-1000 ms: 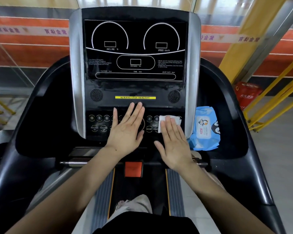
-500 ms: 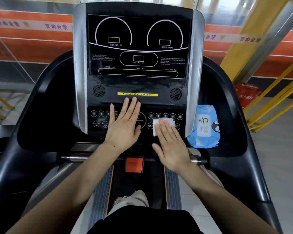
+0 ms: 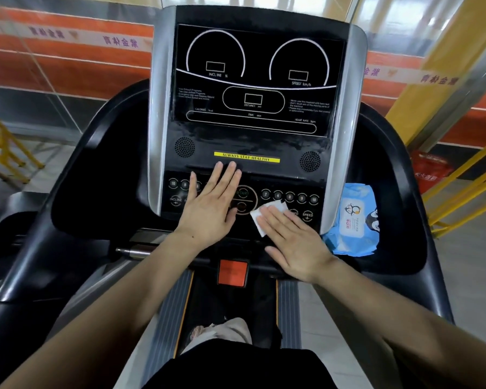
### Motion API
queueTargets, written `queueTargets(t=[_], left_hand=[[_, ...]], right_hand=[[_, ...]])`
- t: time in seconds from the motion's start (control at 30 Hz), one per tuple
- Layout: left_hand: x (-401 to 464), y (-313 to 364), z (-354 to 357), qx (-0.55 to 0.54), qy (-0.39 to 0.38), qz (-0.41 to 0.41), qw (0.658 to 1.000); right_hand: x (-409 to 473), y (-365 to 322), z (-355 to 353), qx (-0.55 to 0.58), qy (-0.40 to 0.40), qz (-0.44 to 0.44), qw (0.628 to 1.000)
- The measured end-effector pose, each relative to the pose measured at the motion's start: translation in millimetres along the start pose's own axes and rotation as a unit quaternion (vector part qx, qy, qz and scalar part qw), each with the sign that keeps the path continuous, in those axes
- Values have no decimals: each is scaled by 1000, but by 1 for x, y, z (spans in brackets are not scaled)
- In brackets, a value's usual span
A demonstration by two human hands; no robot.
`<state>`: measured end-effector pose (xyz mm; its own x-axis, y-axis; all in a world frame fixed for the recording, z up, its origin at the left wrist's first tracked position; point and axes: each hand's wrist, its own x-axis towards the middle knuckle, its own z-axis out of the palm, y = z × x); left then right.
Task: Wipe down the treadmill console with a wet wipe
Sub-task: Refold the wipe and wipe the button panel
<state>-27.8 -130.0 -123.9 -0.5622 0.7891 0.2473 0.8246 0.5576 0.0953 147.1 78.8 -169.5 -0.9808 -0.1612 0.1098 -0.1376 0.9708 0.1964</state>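
The black treadmill console [image 3: 253,141] with silver side strips fills the middle of the view, its button panel along the bottom. My right hand [image 3: 295,242] lies flat, pressing a white wet wipe [image 3: 261,217] against the button panel just right of the round start control. Most of the wipe is hidden under my fingers. My left hand [image 3: 211,209] rests flat and open on the left half of the button panel, fingertips near the yellow label strip.
A blue pack of wet wipes [image 3: 354,223] sits in the right tray of the console. An orange safety key block [image 3: 233,272] is below the panel. Yellow railings [image 3: 466,192] stand to the right, and the treadmill belt [image 3: 264,304] runs beneath my arms.
My right hand has slid the wipe leftward and slightly down across the buttons, from the panel's right edge toward the start control. My left hand has stayed in place.
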Motion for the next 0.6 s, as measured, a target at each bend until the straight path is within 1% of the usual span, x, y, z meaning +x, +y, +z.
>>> queueTargets(t=[0.07,0.1,0.2,0.27,0.3,0.4,0.47,0.53,0.6], left_hand=[[-1,1,-1,-2,4,3,1000],[-2,1,-2,-1,9,4,1000],[-7,0,-3,-2,26,-16,1000],[-13,-3,-4,-9,26,-32,999],[-17,-4,-3,-10,25,-36,999],[-28,-9,0,-6,22,-45,999],[-34,-9,2,-5,24,-53,998],[-38,-8,2,-7,26,-58,998],[-42,-7,4,-10,31,-61,998]], right_hand=[[7,17,-8,-28,-3,-40,999],[14,25,-15,-34,-1,-38,999],[33,39,-28,-29,8,12,999],[36,32,-26,-23,10,26,999],[33,25,-21,-19,6,14,1000],[17,6,-5,-23,-22,-82,996],[19,12,-7,-29,-24,-110,993],[30,23,-17,-35,-9,-87,996],[43,31,-28,-37,11,-40,998]])
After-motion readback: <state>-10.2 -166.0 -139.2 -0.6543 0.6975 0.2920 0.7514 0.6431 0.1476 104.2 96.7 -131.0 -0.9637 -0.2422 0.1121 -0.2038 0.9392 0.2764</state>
